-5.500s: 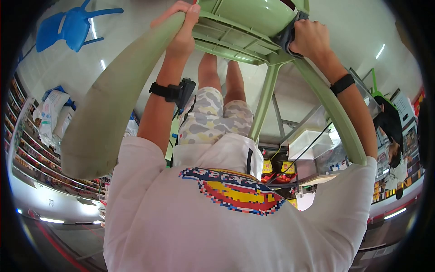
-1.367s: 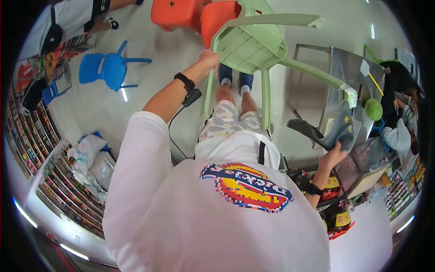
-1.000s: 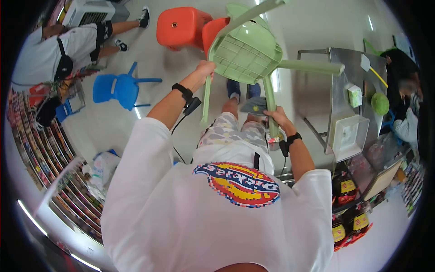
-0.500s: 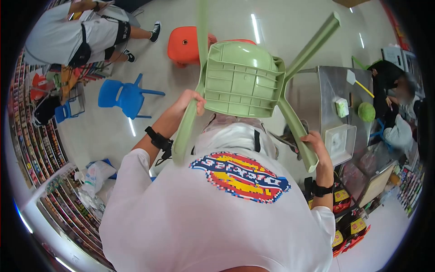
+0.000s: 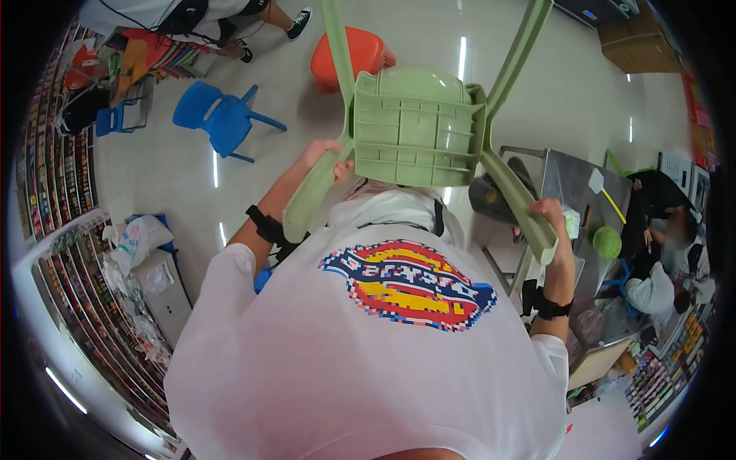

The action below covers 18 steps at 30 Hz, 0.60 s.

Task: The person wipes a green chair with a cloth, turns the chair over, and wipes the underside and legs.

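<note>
The green plastic chair (image 5: pixel 418 142) is suspended between both hands, with its ribbed underside turned to the view and its four legs splayed. The lower right leg (image 5: pixel 518 203) slants outward from the seat underside, with its long axis directed toward the right hand (image 5: pixel 549 211). This leg is gripped close to its free end by the right hand, from the outer side, with the fingers curled around it. The grey cloth (image 5: pixel 492 197) is located mainly on the inner side of the same leg and is partly hidden behind it. The right hand is the nearer hand to the cloth; whether the cloth is also pinched cannot be determined. The lower left leg (image 5: pixel 310 195) is clasped by the left hand (image 5: pixel 317 153), near the seat, with the fingers wrapped around it. The metal desk (image 5: pixel 566 175) is positioned beyond the right hand, apart from the chair.
</note>
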Motion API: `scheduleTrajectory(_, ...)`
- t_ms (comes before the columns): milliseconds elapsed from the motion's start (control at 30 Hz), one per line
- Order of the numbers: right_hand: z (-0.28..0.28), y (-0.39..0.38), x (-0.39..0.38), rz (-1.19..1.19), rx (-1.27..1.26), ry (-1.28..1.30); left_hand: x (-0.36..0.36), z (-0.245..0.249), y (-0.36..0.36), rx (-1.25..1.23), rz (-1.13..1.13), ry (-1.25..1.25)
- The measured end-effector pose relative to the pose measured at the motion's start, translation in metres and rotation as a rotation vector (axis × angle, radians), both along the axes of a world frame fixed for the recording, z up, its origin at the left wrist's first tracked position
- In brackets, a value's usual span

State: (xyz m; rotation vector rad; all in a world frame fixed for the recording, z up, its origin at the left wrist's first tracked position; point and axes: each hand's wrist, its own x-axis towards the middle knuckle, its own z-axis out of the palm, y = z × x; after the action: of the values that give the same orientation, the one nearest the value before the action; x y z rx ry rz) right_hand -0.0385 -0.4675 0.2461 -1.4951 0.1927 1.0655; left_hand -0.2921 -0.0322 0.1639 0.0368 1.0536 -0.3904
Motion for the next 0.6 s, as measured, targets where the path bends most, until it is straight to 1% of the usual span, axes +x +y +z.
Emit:
scheduleTrajectory(67,-0.004,0.001,0.008,-0.017,-0.038,-0.017,0.002,0.006,-0.012,0.019,0.018,-0.011)
scheduleTrajectory(133,-0.003,0.002,0.017,-0.02,-0.072,-0.035,0.001,0.026,-0.023,0.562,-0.173,-0.129)
scheduleTrajectory(167,-0.001,0.002,0.023,0.003,-0.101,-0.026,-0.002,0.035,-0.025,0.566,-0.162,-0.124)
scheduleTrajectory(233,0.012,0.004,0.027,0.031,-0.138,-0.014,-0.02,0.049,-0.024,0.631,-0.024,-0.285)
scheduleTrajectory(267,0.025,0.008,0.027,0.021,-0.124,-0.064,-0.037,0.042,-0.023,0.627,-0.019,-0.281)
scheduleTrajectory(300,0.032,0.013,0.028,0.012,-0.111,-0.114,-0.05,0.04,-0.023,1.026,-0.089,-0.446)
scheduleTrajectory(333,0.033,0.011,0.033,-0.005,-0.129,-0.094,-0.059,0.035,-0.025,1.424,-0.163,-0.605)
scheduleTrajectory(367,0.037,0.014,0.035,0.004,-0.134,-0.089,-0.063,0.028,-0.023,1.421,-0.158,-0.595)
scheduleTrajectory(400,0.043,0.019,0.036,0.01,-0.197,-0.074,-0.042,0.046,-0.024,1.677,-0.218,-0.591)
scheduleTrajectory(433,0.047,0.025,0.035,0.017,-0.258,-0.061,-0.027,0.053,-0.028,1.935,-0.281,-0.58)
scheduleTrajectory(467,0.047,0.033,0.031,0.023,-0.259,-0.063,-0.014,0.047,-0.031,1.936,-0.276,-0.575)
scheduleTrajectory(533,0.049,0.05,0.024,0.114,-0.296,-0.164,0.011,0.031,-0.032,2.145,-0.14,-0.619)
scheduleTrajectory(567,0.039,0.051,0.027,0.114,-0.299,-0.172,0.022,0.013,-0.025,2.144,-0.131,-0.622)
scheduleTrajectory(600,0.019,0.053,0.03,0.168,-0.337,-0.276,0.034,-0.012,-0.013,2.004,0.047,-0.584)
